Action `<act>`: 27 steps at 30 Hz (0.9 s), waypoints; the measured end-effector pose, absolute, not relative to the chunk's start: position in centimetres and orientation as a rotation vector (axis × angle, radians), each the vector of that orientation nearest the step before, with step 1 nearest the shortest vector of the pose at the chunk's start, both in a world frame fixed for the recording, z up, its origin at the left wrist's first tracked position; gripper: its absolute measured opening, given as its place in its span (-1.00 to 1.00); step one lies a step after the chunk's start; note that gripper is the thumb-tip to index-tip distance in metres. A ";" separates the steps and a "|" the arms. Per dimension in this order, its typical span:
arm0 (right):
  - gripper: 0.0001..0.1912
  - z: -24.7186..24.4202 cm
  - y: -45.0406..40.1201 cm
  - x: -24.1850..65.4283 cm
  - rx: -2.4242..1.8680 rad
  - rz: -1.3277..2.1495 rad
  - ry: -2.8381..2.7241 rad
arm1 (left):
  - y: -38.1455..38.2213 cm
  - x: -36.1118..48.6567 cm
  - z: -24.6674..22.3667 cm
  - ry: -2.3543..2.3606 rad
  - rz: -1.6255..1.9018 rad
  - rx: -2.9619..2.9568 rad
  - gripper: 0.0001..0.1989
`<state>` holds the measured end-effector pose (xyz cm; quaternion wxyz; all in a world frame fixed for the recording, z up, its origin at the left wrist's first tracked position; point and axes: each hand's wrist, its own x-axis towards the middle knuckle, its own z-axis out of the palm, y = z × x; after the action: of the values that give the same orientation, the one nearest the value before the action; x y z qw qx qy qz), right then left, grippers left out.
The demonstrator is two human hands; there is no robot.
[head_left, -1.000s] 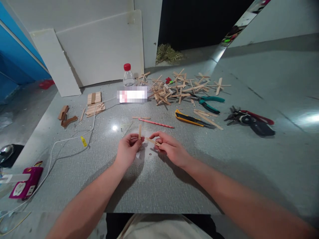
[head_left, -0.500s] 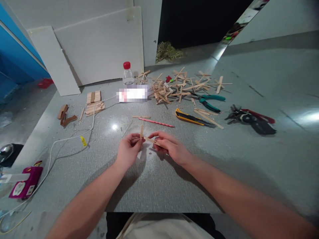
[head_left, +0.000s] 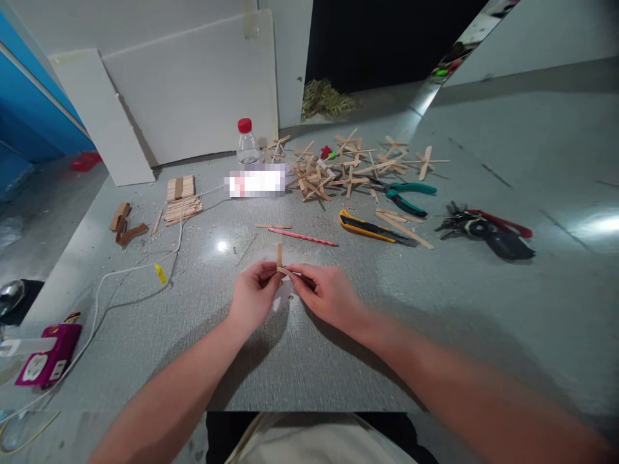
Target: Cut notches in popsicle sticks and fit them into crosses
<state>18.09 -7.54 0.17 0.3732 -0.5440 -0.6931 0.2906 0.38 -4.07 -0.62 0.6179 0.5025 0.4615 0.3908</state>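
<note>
Thumb and fingers of the left hand (head_left: 255,293) were squeezed together on an upright stick (head_left: 279,254), flat and made of pale wood. The right hand (head_left: 329,293) was nearly closed too, and it pinched a slanted stick (head_left: 285,271) by one end. The other end came up to the low part of the upright stick, but it was too small to tell if they were touching. Both sticks were above the near middle of the gray table (head_left: 309,374).

Just past the hands lay a pink pencil (head_left: 302,238), with a loose stick (head_left: 273,226) beside it. A yellow and black cutter (head_left: 370,227) lay to the right. Farther back were pliers (head_left: 411,189) with green handles, near a messy pile of crossed sticks (head_left: 312,183).
</note>
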 end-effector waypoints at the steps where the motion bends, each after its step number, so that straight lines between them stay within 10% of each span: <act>1: -0.73 0.2 -7.6 18.0 -1.391 0.731 -1.784 | -4.1 0.4 -0.6 1.061 0.903 1.163 -0.76; 27: -0.70 0.2 -7.6 17.3 -1.525 0.597 -1.870 | -4.7 1.0 -1.3 1.225 0.900 1.503 -0.92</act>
<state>17.34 -7.59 0.21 0.3220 -0.5808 -0.7122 0.2275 1.01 -4.73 -1.34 0.4811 0.6164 0.5022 0.3693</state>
